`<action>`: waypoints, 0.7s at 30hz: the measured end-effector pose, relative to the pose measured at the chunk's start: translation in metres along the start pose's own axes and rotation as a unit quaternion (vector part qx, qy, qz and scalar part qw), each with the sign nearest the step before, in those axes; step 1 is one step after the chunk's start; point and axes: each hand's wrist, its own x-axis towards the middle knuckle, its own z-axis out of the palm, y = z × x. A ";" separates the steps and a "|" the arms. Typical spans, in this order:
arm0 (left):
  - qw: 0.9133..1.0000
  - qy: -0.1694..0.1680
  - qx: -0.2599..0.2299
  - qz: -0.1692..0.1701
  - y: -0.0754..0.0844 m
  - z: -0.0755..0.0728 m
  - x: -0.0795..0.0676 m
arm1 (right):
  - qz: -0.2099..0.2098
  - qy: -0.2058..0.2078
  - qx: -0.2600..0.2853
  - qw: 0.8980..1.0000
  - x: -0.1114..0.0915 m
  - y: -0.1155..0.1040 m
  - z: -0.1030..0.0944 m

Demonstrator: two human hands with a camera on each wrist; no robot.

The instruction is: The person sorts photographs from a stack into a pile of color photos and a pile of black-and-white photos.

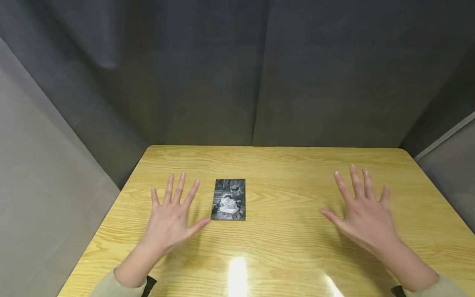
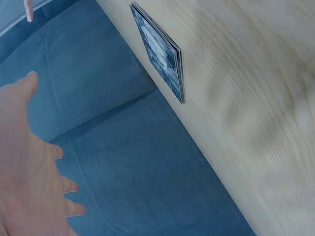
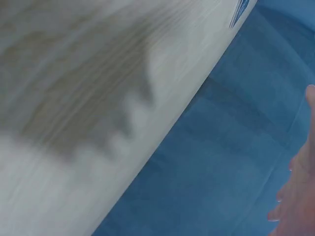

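Observation:
A small stack of picture cards [image 1: 229, 200] lies on the table, left of the middle, with a black-and-white picture on top. Several thin layers show at its edge in the left wrist view, where the stack [image 2: 158, 51] is seen from the side. My left hand [image 1: 168, 225] hovers over the table just left of the cards, fingers spread and straight, thumb pointing toward their near corner. Well to the right of them, my right hand [image 1: 367, 220] is also raised with fingers spread. Both hands hold nothing. Only a corner of the stack [image 3: 239, 12] appears in the right wrist view.
The wooden table [image 1: 282, 247] has a light grain and bright reflections near its front. Dark grey fabric [image 1: 208, 82] hangs behind its back edge. Lighter grey panels [image 1: 44, 185] stand at the left and right sides.

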 end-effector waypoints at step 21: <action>0.999 -0.025 -0.042 0.006 -0.005 0.023 0.026 | -0.059 -0.040 0.047 0.996 0.063 -0.086 0.042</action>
